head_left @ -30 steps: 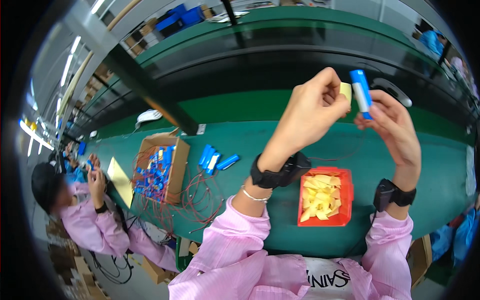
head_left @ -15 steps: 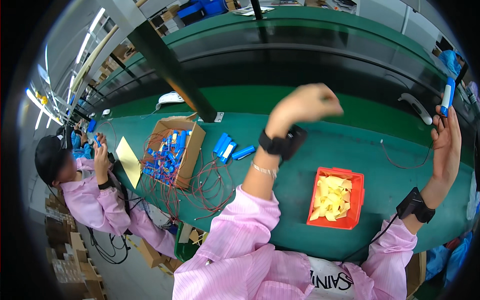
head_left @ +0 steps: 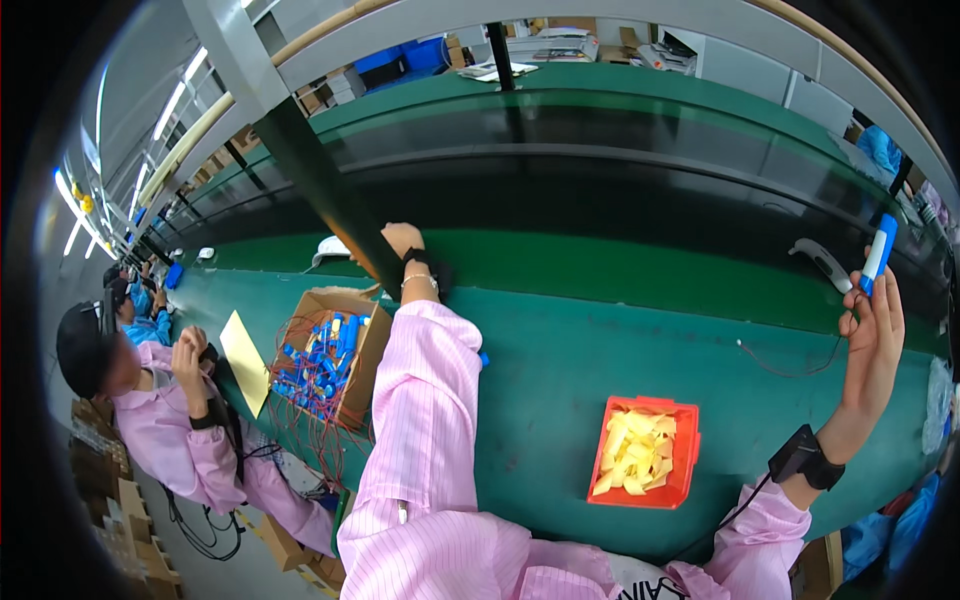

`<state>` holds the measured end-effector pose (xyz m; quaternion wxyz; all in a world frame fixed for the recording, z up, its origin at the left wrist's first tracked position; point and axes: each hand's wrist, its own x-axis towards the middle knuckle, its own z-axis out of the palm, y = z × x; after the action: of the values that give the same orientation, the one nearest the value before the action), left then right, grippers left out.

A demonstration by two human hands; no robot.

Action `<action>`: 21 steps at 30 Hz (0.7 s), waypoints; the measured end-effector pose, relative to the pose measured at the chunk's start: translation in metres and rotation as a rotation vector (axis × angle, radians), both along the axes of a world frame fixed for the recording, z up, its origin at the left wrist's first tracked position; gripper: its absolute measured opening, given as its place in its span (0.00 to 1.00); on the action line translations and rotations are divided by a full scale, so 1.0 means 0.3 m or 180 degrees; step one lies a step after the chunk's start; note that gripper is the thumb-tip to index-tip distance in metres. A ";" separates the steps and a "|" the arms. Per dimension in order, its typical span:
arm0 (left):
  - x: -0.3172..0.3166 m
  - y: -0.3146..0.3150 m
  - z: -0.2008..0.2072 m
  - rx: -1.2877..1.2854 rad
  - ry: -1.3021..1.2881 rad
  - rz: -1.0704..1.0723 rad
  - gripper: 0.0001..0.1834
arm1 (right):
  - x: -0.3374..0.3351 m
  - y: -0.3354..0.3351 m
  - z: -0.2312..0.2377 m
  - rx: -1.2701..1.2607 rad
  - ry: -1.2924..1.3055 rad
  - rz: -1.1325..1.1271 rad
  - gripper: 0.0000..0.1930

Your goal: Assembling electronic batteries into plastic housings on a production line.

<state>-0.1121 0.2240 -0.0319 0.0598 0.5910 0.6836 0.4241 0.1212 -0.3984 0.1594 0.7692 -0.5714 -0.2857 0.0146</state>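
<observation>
Raised at the right, my right hand (head_left: 872,325) is closed on a blue cylindrical battery (head_left: 878,255) with a white label, held upright at the fingertips. A thin dark wire runs from it down toward the table. My left hand (head_left: 403,240) is stretched far forward beside the green post (head_left: 330,190), its fingers mostly hidden there. Just left of the post lies a white curved device (head_left: 328,248), near that hand. A cardboard box (head_left: 372,365) of blue batteries with red wires stands left of my left forearm. Between my arms sits a red bin (head_left: 594,470) holding yellow paper pieces (head_left: 635,450).
A second white curved device (head_left: 822,262) lies by the ledge near my right hand. A yellow sheet (head_left: 245,360) is left of the box. A co-worker in pink (head_left: 175,415) sits at the left. The post rises from the green table (head_left: 540,370).
My left hand has swung left and forward to the post, its sleeve now covering most of the loose batteries. My right hand still holds the battery. The view has shifted, with the table lower in it.
</observation>
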 end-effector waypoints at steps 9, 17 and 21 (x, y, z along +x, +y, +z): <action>-0.040 0.110 -0.070 -0.0373 -0.0976 0.0753 0.15 | -0.065 0.063 -0.009 0.0102 -0.0469 -0.0152 0.20; 0.134 0.099 -0.012 0.0181 -0.1344 0.0523 0.21 | -0.113 0.121 0.011 0.0093 -0.0195 -0.0013 0.20; 0.244 -0.143 0.110 -0.0896 -0.3312 -0.2584 0.17 | -0.139 0.119 0.031 0.0168 -0.0162 0.0052 0.19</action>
<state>-0.0389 0.1811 0.0011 0.6124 0.5063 0.3382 0.5043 0.0795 -0.3626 0.1687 0.7763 -0.5488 -0.3101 -0.0012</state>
